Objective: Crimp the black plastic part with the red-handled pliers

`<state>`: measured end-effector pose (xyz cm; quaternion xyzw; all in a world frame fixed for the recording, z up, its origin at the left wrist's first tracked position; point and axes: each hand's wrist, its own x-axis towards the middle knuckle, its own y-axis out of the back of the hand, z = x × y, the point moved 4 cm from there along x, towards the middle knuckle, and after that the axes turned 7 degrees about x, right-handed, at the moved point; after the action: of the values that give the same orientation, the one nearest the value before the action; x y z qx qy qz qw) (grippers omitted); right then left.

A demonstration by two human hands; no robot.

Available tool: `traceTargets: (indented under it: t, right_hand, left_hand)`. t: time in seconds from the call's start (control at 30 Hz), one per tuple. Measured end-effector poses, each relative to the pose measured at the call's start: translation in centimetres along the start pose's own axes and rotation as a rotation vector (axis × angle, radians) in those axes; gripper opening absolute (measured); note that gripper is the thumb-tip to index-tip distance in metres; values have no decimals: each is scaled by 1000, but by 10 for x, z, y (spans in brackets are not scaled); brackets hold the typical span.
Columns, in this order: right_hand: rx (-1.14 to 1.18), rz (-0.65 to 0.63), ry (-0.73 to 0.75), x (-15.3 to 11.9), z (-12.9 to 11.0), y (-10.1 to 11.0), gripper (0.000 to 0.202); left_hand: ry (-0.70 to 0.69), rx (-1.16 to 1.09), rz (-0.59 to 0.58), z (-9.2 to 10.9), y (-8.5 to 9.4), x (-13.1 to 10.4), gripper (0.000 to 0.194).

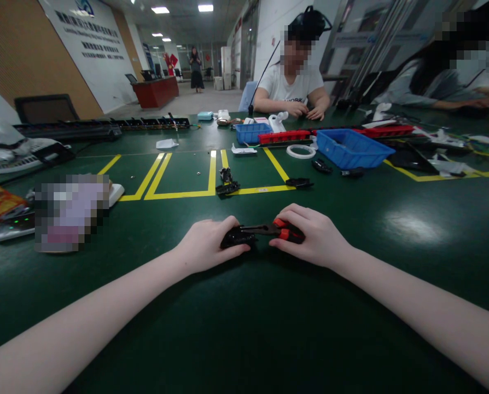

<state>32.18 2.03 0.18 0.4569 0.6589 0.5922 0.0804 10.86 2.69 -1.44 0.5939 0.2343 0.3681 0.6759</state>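
My left hand (207, 243) is closed around a small black plastic part (241, 236), thumb and fingers gripping its left end. Red-and-black handled pliers (287, 232) are gripped in my right hand (316, 235). Their dark metal jaws point left and meet the upper right side of the black part; whether they bite on it I cannot tell. Both hands are just above the green table (244, 317). Beyond them lie other black parts: a cluster (227, 183) on the yellow tape and a flat piece (300, 183) to its right.
A large blue bin (353, 148) and a smaller blue bin (252, 132) stand farther back, with a white ring (301, 151) between. At left are an orange packet (0, 197) and a blurred-out flat object (72, 213). A person (294, 82) sits across the table.
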Motion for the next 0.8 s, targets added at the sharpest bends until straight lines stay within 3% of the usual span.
traceTargets:
  t: [0.33,0.8]
  right_hand:
    - [-61,11,51,0,-2,-1,40]
    - [-28,-58,31,1,-3,-3,35]
  left_hand:
    - [62,-85,11,-3,2,0,39]
    - [49,-74,1,-4,2,1,43]
